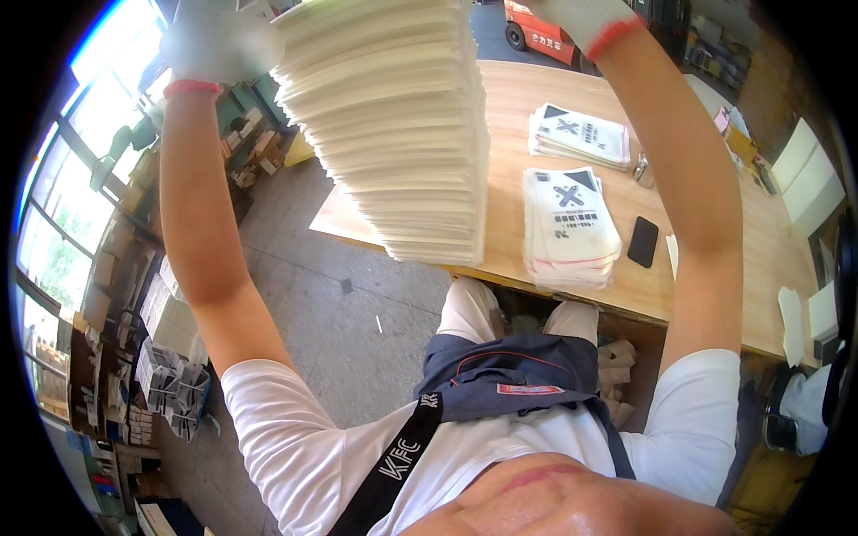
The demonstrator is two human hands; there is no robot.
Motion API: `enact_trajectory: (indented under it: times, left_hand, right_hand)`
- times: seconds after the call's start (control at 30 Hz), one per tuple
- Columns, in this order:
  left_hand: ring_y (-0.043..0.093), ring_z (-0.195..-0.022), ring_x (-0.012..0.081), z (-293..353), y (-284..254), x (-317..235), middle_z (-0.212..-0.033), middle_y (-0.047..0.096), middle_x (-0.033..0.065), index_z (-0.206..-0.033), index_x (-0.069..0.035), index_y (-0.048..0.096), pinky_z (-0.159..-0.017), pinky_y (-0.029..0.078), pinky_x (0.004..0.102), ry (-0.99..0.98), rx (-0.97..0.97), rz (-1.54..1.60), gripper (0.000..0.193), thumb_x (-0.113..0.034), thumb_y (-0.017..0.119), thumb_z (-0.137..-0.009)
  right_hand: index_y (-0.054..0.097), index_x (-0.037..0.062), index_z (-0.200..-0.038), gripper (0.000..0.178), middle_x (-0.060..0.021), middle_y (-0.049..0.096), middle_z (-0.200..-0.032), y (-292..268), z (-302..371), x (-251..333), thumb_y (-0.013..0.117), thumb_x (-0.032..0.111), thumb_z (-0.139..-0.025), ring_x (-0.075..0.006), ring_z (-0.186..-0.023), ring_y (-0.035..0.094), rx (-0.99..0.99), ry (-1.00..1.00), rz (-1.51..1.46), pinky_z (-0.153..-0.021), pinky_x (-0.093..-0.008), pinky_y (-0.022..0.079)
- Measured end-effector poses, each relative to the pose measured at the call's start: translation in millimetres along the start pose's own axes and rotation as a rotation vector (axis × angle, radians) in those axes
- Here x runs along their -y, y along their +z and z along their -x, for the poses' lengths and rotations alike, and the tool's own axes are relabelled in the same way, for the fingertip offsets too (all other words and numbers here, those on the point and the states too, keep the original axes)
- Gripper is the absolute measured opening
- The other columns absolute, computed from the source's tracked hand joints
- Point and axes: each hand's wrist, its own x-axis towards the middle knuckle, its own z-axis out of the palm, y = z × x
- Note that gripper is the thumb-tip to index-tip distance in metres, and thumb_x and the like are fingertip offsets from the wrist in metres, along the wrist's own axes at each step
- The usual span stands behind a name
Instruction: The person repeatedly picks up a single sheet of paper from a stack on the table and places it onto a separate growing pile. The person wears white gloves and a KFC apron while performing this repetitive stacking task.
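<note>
A tall stack of off-white paper sheets point(393, 134) rises from the near left part of the wooden table point(509, 98), its layers slightly uneven. Up at its left side is my left hand point(219, 45), in a whitish glove with a red cuff; the hand is smeared, so its fingers do not show clearly. My right hand point(585, 20), gloved the same way, is raised to the right of the stack's top. The upper picture edge cuts off its fingers. Two piles of printed white bags or sheets, one nearer point(570, 228) and one farther point(579, 136), lie right of the stack.
A black phone point(643, 242) and a small metal object point(642, 170) lie on the table under my right arm. White cards point(790, 326) are at the right edge. A red forklift point(540, 34) stands beyond the table. Shelves and paper bundles point(170, 313) line the left side.
</note>
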Motion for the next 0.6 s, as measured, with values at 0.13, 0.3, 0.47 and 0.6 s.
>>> enact_trajectory:
  times: [0.13,0.3,0.47,0.6]
  left_hand:
    - [0.056,-0.082,0.0169,-73,-23,92,-0.089,0.059,0.0051,-0.114,-0.002,0.059,-0.078,0.043,0.0313,0.278,0.241,-0.672,0.046,-0.038,0.043,-0.092]
    - [0.055,-0.098,0.0205,8,-7,94,-0.113,0.057,0.0106,-0.121,-0.005,0.053,-0.088,0.043,0.0335,0.088,0.137,-0.013,0.043,-0.035,0.042,-0.091]
    - [0.056,-0.101,0.0281,161,56,168,-0.117,0.053,0.0197,-0.118,0.006,0.049,-0.091,0.046,0.0377,0.152,-0.348,0.282,0.044,-0.031,0.042,-0.095]
    - [0.055,-0.102,0.0258,348,84,259,-0.111,0.057,0.0166,-0.116,0.004,0.051,-0.089,0.046,0.0376,0.026,-0.203,0.269,0.036,-0.022,0.041,-0.095]
  right_hand:
    - [0.055,0.0099,-0.076,0.02,0.0035,0.045,-0.052,25,-21,1,0.05,0.024,-0.089,-0.0062,-0.037,0.038,-0.083,0.079,0.489,-0.033,-0.0211,0.027]
    - [0.053,0.0109,-0.073,0.023,0.0038,0.044,-0.052,-2,13,-16,0.054,0.028,-0.088,-0.0061,-0.04,0.04,-0.086,-0.004,0.363,-0.034,-0.0219,0.03]
    - [0.058,0.0024,-0.084,0.026,-0.0007,0.054,-0.06,-91,198,-54,0.052,0.027,-0.09,-0.0066,-0.049,0.049,-0.187,-0.059,0.351,-0.044,-0.0211,0.039]
    - [0.06,0.0037,-0.096,0.021,-0.0021,0.058,-0.065,-177,358,-93,0.051,0.021,-0.088,-0.0091,-0.051,0.053,-0.95,0.187,0.342,-0.048,-0.0224,0.043]
